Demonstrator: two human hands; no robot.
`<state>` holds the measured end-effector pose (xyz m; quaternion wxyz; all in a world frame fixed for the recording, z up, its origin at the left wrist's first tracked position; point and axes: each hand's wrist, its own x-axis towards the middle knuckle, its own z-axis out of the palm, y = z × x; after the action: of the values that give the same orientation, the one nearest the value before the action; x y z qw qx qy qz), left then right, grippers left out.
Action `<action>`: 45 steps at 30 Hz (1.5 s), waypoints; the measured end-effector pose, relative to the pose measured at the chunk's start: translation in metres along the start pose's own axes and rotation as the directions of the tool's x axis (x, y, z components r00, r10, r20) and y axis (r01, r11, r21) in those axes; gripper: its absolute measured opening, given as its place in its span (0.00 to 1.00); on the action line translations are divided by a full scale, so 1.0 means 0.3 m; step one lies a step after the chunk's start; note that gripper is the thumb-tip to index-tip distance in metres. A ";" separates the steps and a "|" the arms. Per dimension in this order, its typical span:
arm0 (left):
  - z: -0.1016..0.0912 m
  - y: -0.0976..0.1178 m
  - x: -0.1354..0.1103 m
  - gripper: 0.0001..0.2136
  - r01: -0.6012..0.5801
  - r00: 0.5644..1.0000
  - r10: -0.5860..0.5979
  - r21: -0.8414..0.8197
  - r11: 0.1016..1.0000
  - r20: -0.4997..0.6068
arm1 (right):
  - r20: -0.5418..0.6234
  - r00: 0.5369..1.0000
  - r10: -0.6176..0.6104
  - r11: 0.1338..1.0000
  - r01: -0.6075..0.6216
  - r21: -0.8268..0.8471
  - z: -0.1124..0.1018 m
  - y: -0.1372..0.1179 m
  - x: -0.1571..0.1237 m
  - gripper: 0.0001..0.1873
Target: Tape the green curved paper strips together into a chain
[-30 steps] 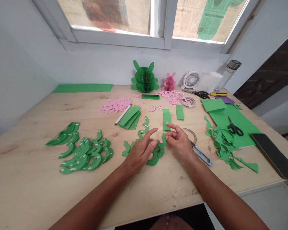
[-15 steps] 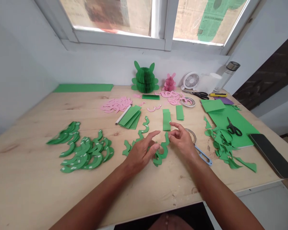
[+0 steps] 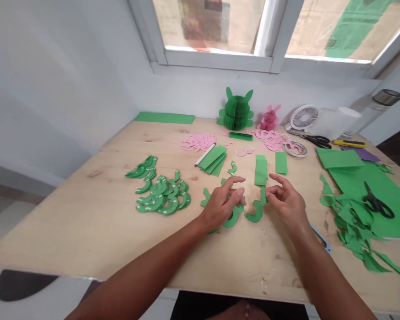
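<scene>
My left hand (image 3: pixel 222 205) rests on a small stack of curved green paper cut-outs (image 3: pixel 232 218), fingers bent and pressing it to the wooden table (image 3: pixel 86 222). My right hand (image 3: pixel 285 201) pinches the upper end of one curved green paper piece (image 3: pixel 257 210) between thumb and fingers, lifting it a little to the right of the stack. A pile of similar green curved pieces (image 3: pixel 162 198) with small white tabs lies to the left.
Folded green strips (image 3: pixel 260 171), pink cut-outs (image 3: pixel 198 142), a tape roll (image 3: pixel 295 149), green and pink honeycomb paper animals (image 3: pixel 236 110), a small fan (image 3: pixel 303 118), scissors (image 3: pixel 375 204) on green sheets with scraps at right. Blue snips (image 3: pixel 320 238) lie behind my right wrist.
My right hand has drawn one green curved piece away from the stack under my left hand. The camera view has swung left, so everything sits further right.
</scene>
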<state>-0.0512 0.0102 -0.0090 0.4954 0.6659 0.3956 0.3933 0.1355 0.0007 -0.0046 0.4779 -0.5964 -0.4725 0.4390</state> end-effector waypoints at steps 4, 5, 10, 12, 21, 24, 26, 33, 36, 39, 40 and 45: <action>-0.001 0.005 0.000 0.19 -0.006 1.000 0.001 0.206 0.979 0.023 | 0.006 1.000 0.004 0.999 -0.004 0.038 0.000 -0.015 -0.008 0.31; -0.001 0.006 0.000 0.19 -0.012 1.000 0.005 0.251 0.968 0.030 | 0.006 1.000 0.001 0.999 -0.002 0.049 0.001 -0.017 -0.009 0.32; 0.000 0.009 0.003 0.17 -0.059 0.997 0.076 0.407 0.912 -0.026 | -0.008 1.000 0.000 0.997 0.001 0.083 0.006 -0.019 -0.009 0.32; 0.001 0.016 -0.001 0.14 -0.091 0.984 0.146 0.424 0.901 -0.100 | -0.007 1.000 0.005 0.994 -0.005 0.107 0.011 -0.021 -0.009 0.32; 0.004 0.022 -0.006 0.10 -0.135 0.942 0.271 0.519 0.844 -0.197 | 0.018 0.999 0.036 0.976 -0.039 0.215 0.028 -0.019 -0.007 0.31; 0.002 0.009 0.001 0.10 -0.054 0.971 0.171 0.551 0.833 -0.164 | 0.014 0.999 0.035 0.975 -0.037 0.219 0.027 -0.017 -0.008 0.30; 0.001 0.005 0.003 0.10 -0.035 0.978 0.145 0.573 0.819 -0.148 | 0.015 0.999 0.028 0.975 -0.031 0.219 0.027 -0.018 -0.009 0.31; 0.011 -0.005 0.000 0.15 -0.196 0.977 0.211 0.531 0.824 0.034 | 0.019 1.000 0.017 0.976 -0.021 0.215 0.029 -0.015 -0.010 0.30; 0.010 -0.006 0.003 0.15 -0.237 0.972 0.201 0.539 0.809 0.125 | 0.019 1.000 0.022 0.977 -0.025 0.213 0.029 -0.019 -0.012 0.30; -0.001 0.002 0.008 0.13 -0.231 0.973 0.197 0.580 0.781 0.122 | 0.028 0.999 0.031 0.975 -0.037 0.218 0.029 -0.023 -0.014 0.30; -0.005 0.007 0.009 0.12 -0.217 0.975 0.198 0.597 0.773 0.099 | 0.029 0.999 0.032 0.975 -0.038 0.217 0.029 -0.024 -0.014 0.30; -0.015 0.026 0.000 0.10 -0.128 0.978 0.196 0.534 0.835 -0.073 | 0.034 0.999 0.023 0.978 -0.030 0.205 0.030 -0.021 -0.013 0.31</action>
<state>-0.0542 0.0104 -0.0004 0.2330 0.7812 0.4606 0.3513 0.1251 -0.0011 0.0004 0.5235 -0.5430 -0.4240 0.5012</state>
